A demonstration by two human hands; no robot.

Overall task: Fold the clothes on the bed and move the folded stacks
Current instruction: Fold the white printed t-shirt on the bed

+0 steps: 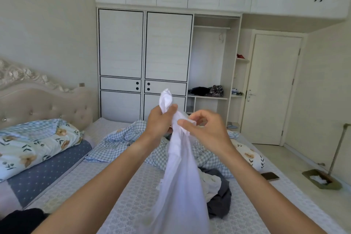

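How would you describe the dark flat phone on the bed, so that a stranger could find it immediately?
Start from the large bed with the pale patterned cover and follow its right edge, the side nearest the closed white door. There, past the floral quilt, lies a thin dark rectangular phone. Unlike the soft crumpled dark grey garment nearby, it is rigid, flat and glossy.

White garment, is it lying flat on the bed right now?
No, the white garment hangs in the air, gripped by the left hand and pinched by the right hand.
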